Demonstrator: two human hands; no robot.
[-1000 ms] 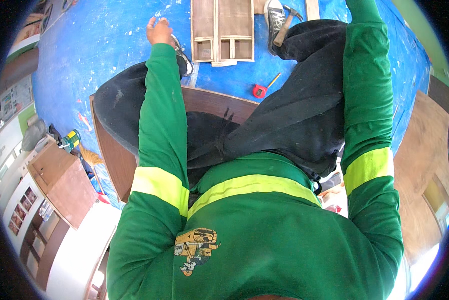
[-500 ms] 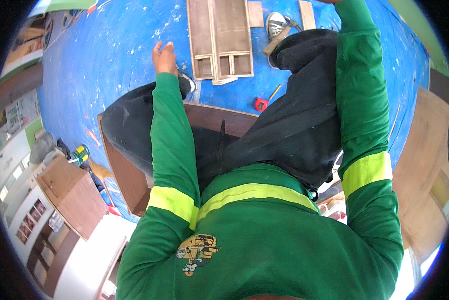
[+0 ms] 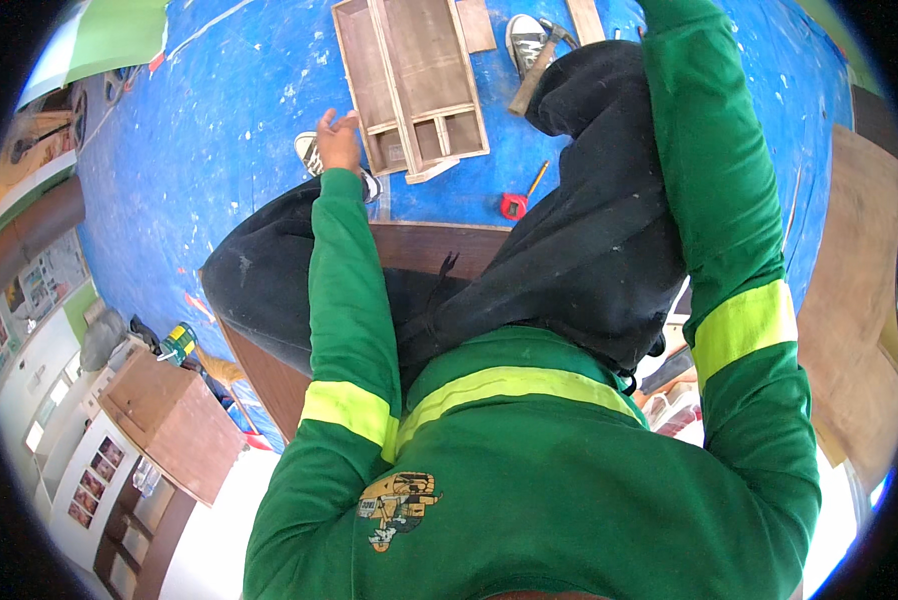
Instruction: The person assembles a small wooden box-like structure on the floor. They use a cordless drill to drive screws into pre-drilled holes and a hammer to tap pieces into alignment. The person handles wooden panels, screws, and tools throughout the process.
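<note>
Hands: left hand [image 3: 339,148] half-open, empty | contact with wooden tray [image 3: 434,60] unclear | right hand past top edge, can't tell grip

Right hand beyond the picture's top edge.
The blue sheet's [image 3: 239,110] far edge and the wooden box's [image 3: 434,60] far right corner are cropped; the left hand [image 3: 341,147] hides part of a shoe [image 3: 308,154].

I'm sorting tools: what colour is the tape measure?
The tape measure is mostly red; head view.

Brown tray [image 3: 432,60], white-flecked blue sheet [image 3: 234,120]
</note>
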